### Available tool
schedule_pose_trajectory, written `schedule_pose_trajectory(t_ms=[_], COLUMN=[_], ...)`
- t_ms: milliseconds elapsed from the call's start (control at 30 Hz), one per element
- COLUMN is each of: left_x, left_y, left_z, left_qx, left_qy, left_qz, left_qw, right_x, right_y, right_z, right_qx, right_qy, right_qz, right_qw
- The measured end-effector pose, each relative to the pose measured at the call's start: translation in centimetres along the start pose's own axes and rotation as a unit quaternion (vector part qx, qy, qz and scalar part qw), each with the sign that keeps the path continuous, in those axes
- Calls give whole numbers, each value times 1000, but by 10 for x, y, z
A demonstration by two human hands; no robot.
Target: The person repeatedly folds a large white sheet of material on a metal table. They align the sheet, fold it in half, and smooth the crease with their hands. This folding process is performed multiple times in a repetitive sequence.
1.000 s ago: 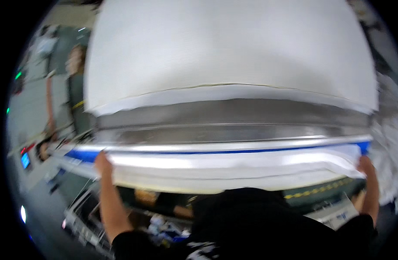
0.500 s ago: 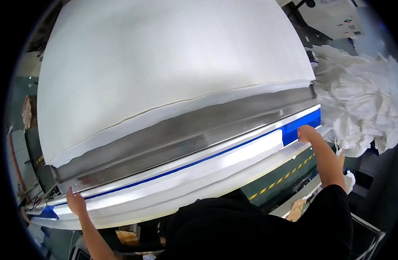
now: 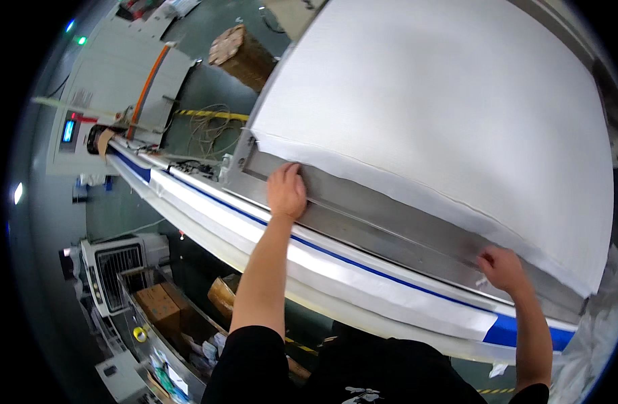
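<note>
White fills the view first: a broad sheet spreads over the upper right, its near edge running aslant across bare steel. That steel shows as a long grey band between the sheet and a white strip, which stretches from the upper left to the lower right in front of the person. Blue flashes along it, a thin line widening into a patch at the right end. Over on the left stands a pale cabinet with an orange stripe down it; at the far right, crumpled plastic gathers beside the strip's end. Lower left, a cooler faces out with its dark grille, and just beside it a cart carries a brown box. On the floor beyond the steel, a brown bundle stands near loose cables. And to the hands: the left reaches over the steel, fingers close together and bent, tips right by the sheet's edge; whether they pinch it, I cannot tell. The right, well apart, curls over the steel near the same edge, its grip blurred and unreadable. Smallest, a yellow tape roll sits at the cart's side.
</note>
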State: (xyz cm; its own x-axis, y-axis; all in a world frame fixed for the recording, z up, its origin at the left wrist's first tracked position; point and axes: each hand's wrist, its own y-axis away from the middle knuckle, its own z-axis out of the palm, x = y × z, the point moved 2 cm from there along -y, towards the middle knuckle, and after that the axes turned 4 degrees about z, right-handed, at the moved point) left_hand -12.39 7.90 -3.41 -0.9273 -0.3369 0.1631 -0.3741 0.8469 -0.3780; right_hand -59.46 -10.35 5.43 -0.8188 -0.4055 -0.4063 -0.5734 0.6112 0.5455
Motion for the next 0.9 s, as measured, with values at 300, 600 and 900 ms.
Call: schedule_pose_trajectory(t_ms=[300,600,900], left_x=[10,6,5], left_y=[-8,-10,-12], left_z=[-2,-3,-5], left_qx=[24,30,7], left_qy=[58,77,85], left_qz=[-18,-32,-42], left_qw=[998,996,995], right_x=[-274,-372,-372], right_y=[-206,-306,-308], right_z=[9,19,21], right_qx=[74,112,155], right_qy=[-66,-91,-72], right_qz=[-240,-268,-240], right_qw=[966,953,956])
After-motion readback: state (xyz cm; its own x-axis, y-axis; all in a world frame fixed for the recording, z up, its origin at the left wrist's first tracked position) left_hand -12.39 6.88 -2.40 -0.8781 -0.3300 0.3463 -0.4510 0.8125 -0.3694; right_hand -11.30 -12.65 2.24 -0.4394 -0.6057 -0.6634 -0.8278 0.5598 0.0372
